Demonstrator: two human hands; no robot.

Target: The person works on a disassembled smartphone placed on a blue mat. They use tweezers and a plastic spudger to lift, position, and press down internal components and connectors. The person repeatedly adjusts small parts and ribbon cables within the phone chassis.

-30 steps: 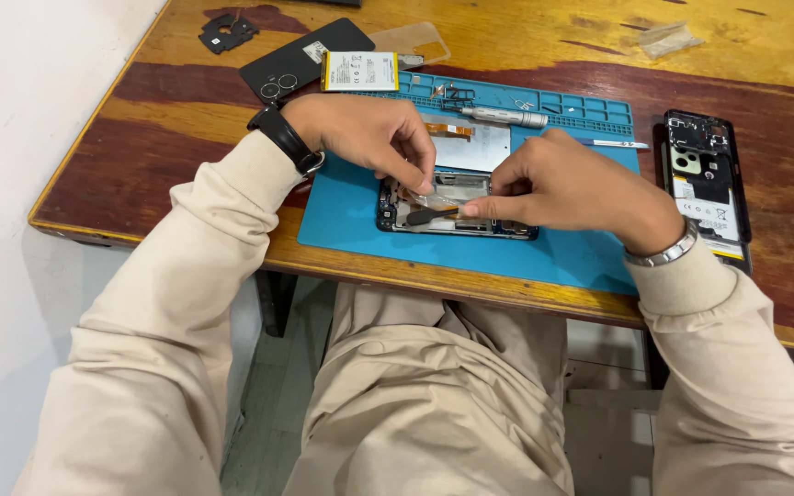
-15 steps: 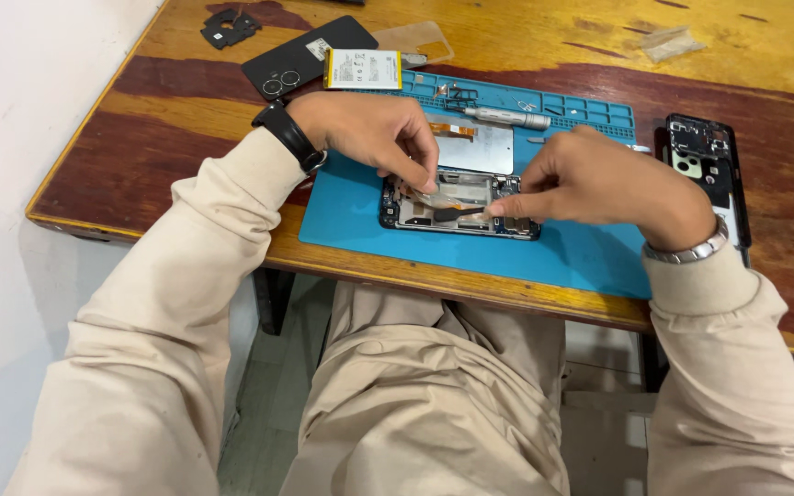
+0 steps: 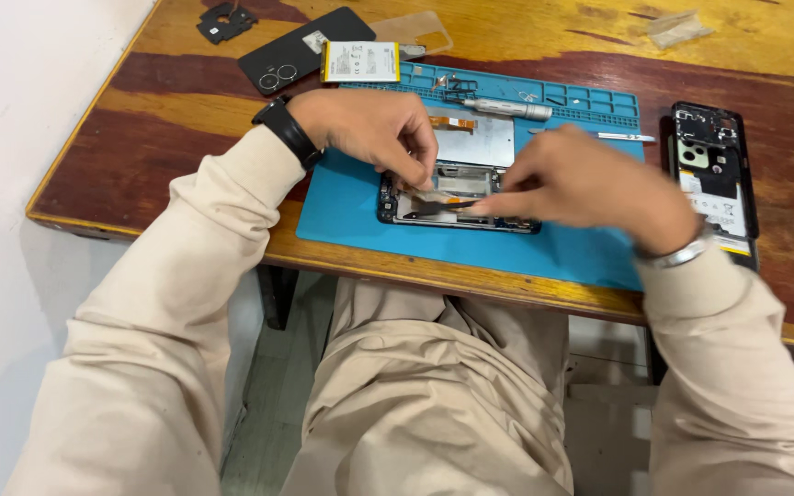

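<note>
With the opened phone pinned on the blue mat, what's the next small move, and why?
Probably ease the thin dark tool a little further under the part inside the opened phone: the right hand has its tip there, and the left hand presses the frame steady.

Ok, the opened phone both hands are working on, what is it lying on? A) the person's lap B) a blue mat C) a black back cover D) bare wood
B: the opened phone lies flat on the blue mat covering part of the wooden table.
</note>
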